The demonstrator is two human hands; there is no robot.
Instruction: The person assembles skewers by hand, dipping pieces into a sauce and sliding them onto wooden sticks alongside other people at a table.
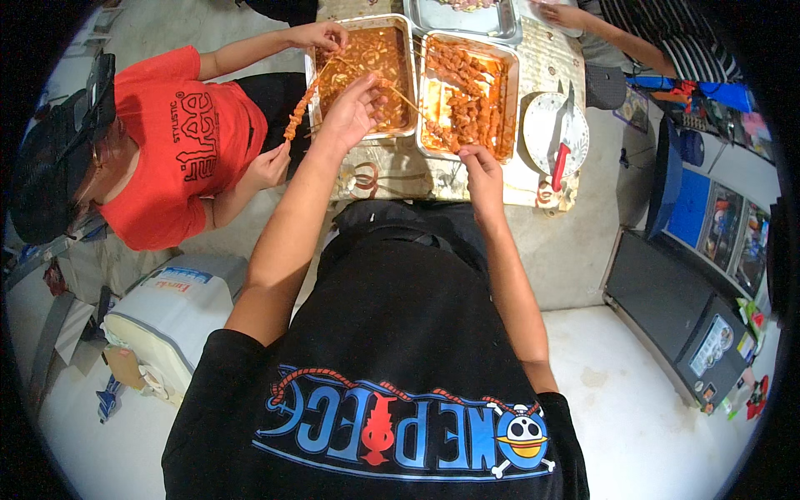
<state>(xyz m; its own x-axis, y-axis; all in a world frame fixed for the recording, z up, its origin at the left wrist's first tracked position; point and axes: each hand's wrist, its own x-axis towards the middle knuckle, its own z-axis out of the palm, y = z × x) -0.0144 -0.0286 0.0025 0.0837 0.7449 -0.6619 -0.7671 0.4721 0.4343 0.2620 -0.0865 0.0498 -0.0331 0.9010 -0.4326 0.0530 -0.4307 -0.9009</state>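
My left hand (355,112) is raised over the near part of a metal tray of brown marinade (411,75), its fingers curled. At its fingertips is the meat end of a bamboo skewer (406,100), which slants towards the right-hand tray. My right hand (482,172) is at the near rim of that second tray (515,100), thumb and fingers pinched together beside the meat. Whether something is between those fingertips is hidden. Several skewers of red-brown marinated meat (472,103) lie in this tray, in a shallow layer of sauce.
A person in a red shirt (187,125) at the left holds a meat skewer (301,111) over the marinade. Right of the trays, a plate (540,128) bears a red-handled knife (562,159). Behind stands another metal tray (431,22) with meat. A striped sleeve (694,56) shows at far right.
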